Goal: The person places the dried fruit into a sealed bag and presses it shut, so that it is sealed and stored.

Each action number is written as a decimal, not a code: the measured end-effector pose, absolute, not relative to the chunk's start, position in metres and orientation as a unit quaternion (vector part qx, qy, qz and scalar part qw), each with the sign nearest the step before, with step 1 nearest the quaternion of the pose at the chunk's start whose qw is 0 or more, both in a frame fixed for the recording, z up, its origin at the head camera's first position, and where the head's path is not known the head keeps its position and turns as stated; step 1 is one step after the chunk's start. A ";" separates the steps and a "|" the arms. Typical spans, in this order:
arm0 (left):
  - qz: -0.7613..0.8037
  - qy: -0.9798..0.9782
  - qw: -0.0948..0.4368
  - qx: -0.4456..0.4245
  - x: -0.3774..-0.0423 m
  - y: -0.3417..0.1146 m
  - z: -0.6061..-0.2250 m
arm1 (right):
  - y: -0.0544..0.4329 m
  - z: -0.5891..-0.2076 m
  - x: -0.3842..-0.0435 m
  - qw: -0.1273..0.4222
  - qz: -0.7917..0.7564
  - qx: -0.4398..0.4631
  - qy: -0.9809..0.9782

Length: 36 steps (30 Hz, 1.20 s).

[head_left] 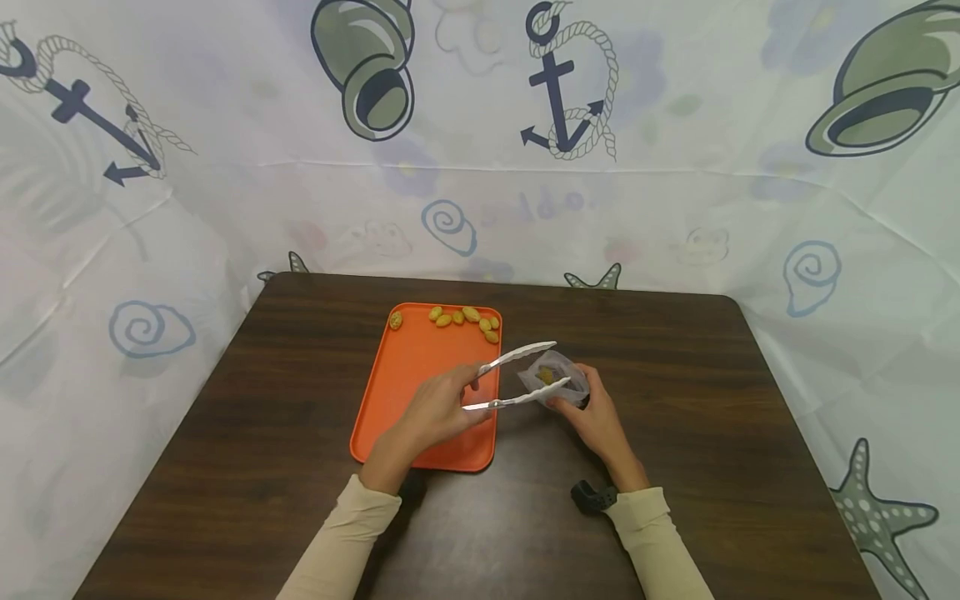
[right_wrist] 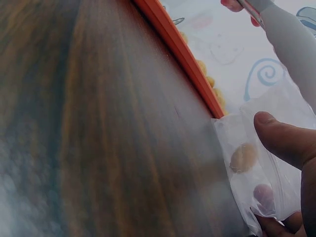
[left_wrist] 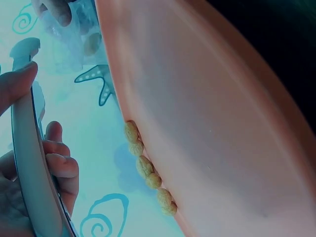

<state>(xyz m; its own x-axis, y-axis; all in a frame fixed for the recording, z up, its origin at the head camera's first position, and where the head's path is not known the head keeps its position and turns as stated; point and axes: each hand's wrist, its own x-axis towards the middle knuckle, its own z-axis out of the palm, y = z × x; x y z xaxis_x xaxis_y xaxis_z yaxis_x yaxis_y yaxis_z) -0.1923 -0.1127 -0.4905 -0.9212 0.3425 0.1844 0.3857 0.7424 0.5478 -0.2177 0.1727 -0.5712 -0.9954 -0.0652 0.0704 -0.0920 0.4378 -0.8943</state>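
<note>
My left hand (head_left: 438, 407) holds a pair of tongs (head_left: 525, 351) with white tips, over the right side of the orange tray (head_left: 420, 358). The tong arms stand apart with nothing between them; one tip overlaps the mouth of a clear plastic bag (head_left: 577, 383). My right hand (head_left: 602, 427) grips that bag just right of the tray, its thumb pressed on the near side. Inside the bag, the right wrist view shows small brownish oval pieces (right_wrist: 244, 158). Several wrinkled yellow-brown oval pieces (head_left: 458, 317) lie along the tray's far edge and far right corner.
One separate oval piece (head_left: 395, 320) lies in the tray's far left corner. The tray stands on a dark wooden table (head_left: 660, 350). Behind the table hangs a pale cloth (head_left: 480, 183) printed with anchors and shells. A black device (head_left: 592, 497) is strapped to the right wrist.
</note>
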 end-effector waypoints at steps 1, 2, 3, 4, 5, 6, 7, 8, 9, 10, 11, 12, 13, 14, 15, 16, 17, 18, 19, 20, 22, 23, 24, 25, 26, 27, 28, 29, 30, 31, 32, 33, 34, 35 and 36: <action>-0.302 -0.933 0.034 -0.192 -0.192 -0.113 -0.491 | 0.173 -0.572 -0.218 0.013 0.528 0.047 -0.848; -0.300 -0.934 0.033 -0.189 -0.192 -0.113 -0.491 | 0.173 -0.572 -0.218 0.013 0.528 0.048 -0.848; -0.302 -0.935 0.031 -0.185 -0.192 -0.114 -0.492 | 0.173 -0.573 -0.219 0.014 0.528 0.048 -0.848; -0.305 -0.935 0.028 -0.181 -0.191 -0.115 -0.492 | 0.174 -0.573 -0.219 0.015 0.529 0.049 -0.847; -0.308 -0.935 0.025 -0.176 -0.191 -0.116 -0.492 | 0.174 -0.573 -0.219 0.016 0.530 0.050 -0.846; -0.311 -0.935 0.022 -0.171 -0.190 -0.117 -0.492 | 0.174 -0.574 -0.219 0.016 0.531 0.051 -0.846; -0.314 -0.935 0.020 -0.165 -0.190 -0.118 -0.493 | 0.174 -0.574 -0.219 0.018 0.532 0.052 -0.845; -0.317 -0.934 0.018 -0.161 -0.189 -0.119 -0.492 | 0.174 -0.574 -0.220 0.019 0.532 0.054 -0.845; -0.322 -0.934 0.016 -0.155 -0.189 -0.121 -0.492 | 0.173 -0.574 -0.220 0.019 0.533 0.054 -0.844; -0.325 -0.934 0.013 -0.149 -0.188 -0.122 -0.492 | 0.173 -0.574 -0.221 0.020 0.534 0.055 -0.843; -0.328 -0.934 0.012 -0.143 -0.188 -0.123 -0.492 | 0.173 -0.574 -0.221 0.021 0.534 0.056 -0.843; -0.329 -0.934 0.011 -0.138 -0.187 -0.124 -0.491 | 0.173 -0.573 -0.221 0.021 0.534 0.057 -0.844; -0.329 -0.935 0.011 -0.133 -0.187 -0.126 -0.491 | 0.173 -0.573 -0.221 0.020 0.533 0.056 -0.844; -0.331 -0.935 0.012 -0.129 -0.187 -0.127 -0.491 | 0.173 -0.573 -0.220 0.020 0.532 0.056 -0.845; -0.331 -0.935 0.013 -0.124 -0.186 -0.128 -0.491 | 0.173 -0.572 -0.220 0.019 0.530 0.056 -0.846; -0.330 -0.936 0.014 -0.120 -0.186 -0.129 -0.491 | 0.173 -0.572 -0.219 0.017 0.528 0.056 -0.847; -0.329 -0.937 0.018 -0.118 -0.186 -0.130 -0.491 | 0.173 -0.571 -0.219 0.016 0.527 0.056 -0.848; -0.328 -0.937 0.020 -0.116 -0.185 -0.131 -0.492 | 0.173 -0.571 -0.219 0.016 0.525 0.055 -0.849; -0.328 -0.938 0.022 -0.113 -0.185 -0.132 -0.492 | 0.173 -0.571 -0.219 0.016 0.523 0.054 -0.850; -0.330 -0.937 0.024 -0.110 -0.185 -0.133 -0.492 | 0.173 -0.571 -0.219 0.015 0.522 0.054 -0.851; -0.333 -0.937 0.026 -0.103 -0.185 -0.135 -0.491 | 0.174 -0.571 -0.220 0.015 0.520 0.055 -0.852; -0.335 -0.937 0.028 -0.099 -0.185 -0.135 -0.491 | 0.174 -0.570 -0.221 0.016 0.521 0.055 -0.852; -0.338 -0.936 0.029 -0.095 -0.185 -0.136 -0.491 | 0.174 -0.570 -0.222 0.017 0.520 0.056 -0.852; -0.340 -0.936 0.030 -0.092 -0.185 -0.136 -0.491 | 0.174 -0.570 -0.223 0.015 0.522 0.058 -0.851; -0.341 -0.935 0.031 -0.088 -0.185 -0.137 -0.490 | 0.174 -0.569 -0.224 0.014 0.523 0.060 -0.850; -0.340 -0.936 0.032 -0.085 -0.186 -0.137 -0.490 | 0.174 -0.568 -0.225 0.013 0.524 0.061 -0.849; -0.340 -0.936 0.033 -0.083 -0.186 -0.138 -0.490 | 0.174 -0.568 -0.225 0.012 0.527 0.062 -0.847; -0.339 -0.937 0.034 -0.081 -0.186 -0.138 -0.490 | 0.174 -0.567 -0.225 0.011 0.530 0.061 -0.846; -0.338 -0.937 0.034 -0.080 -0.187 -0.139 -0.490 | 0.175 -0.567 -0.225 0.009 0.530 0.061 -0.846; -0.336 -0.938 0.034 -0.080 -0.187 -0.139 -0.491 | 0.175 -0.567 -0.225 0.008 0.531 0.060 -0.845; -0.337 -0.938 0.034 -0.080 -0.187 -0.139 -0.491 | 0.175 -0.567 -0.224 0.008 0.533 0.059 -0.844; -0.336 -0.938 0.035 -0.081 -0.188 -0.139 -0.492 | 0.176 -0.567 -0.224 0.008 0.534 0.057 -0.844; -0.336 -0.938 0.035 -0.082 -0.189 -0.139 -0.493 | 0.176 -0.567 -0.223 0.009 0.534 0.056 -0.843; -0.336 -0.938 0.036 -0.083 -0.189 -0.139 -0.494 | 0.177 -0.568 -0.222 0.009 0.534 0.056 -0.843; -0.335 -0.938 0.037 -0.084 -0.189 -0.139 -0.495 | 0.178 -0.568 -0.221 0.009 0.533 0.054 -0.844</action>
<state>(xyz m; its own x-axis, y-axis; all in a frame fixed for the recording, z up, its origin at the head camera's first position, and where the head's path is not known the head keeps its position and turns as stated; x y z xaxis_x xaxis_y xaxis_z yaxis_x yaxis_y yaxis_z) -0.1893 -0.1390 -0.4946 -0.9831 0.1331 0.1255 0.1825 0.7610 0.6226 -0.2214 0.1776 -0.5681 -0.9940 -0.0814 0.0738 -0.1016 0.4255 -0.8993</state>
